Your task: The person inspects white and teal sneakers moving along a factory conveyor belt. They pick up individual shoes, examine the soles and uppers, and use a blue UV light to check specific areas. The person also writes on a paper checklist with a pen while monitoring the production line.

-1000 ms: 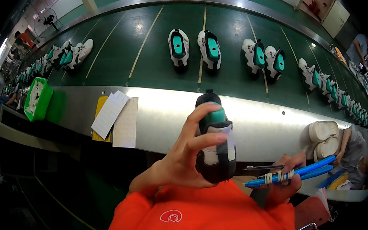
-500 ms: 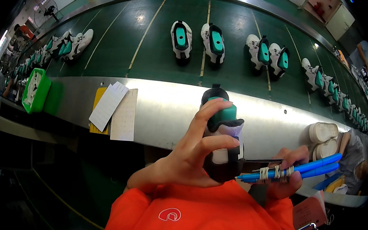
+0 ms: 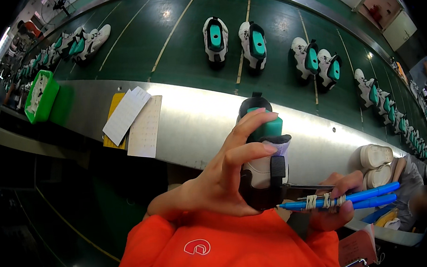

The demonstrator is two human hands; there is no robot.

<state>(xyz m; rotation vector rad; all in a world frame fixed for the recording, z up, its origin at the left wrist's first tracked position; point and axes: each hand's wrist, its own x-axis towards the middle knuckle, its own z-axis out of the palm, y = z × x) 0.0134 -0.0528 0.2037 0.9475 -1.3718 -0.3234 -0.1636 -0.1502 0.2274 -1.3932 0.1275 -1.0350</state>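
Shoe pairs (image 3: 234,39) crowd the belt (image 3: 166,42); bare green lanes lie between them.

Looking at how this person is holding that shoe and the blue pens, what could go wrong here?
The left hand grips the shoe mostly with its fingertips, so it might slip and fall. The right hand holds the bundled blue pens with their tip right at the shoe's heel, so a slip could leave a stray mark. The shoe is held up close and blocks part of the view of the conveyor, so passing shoes could be missed.
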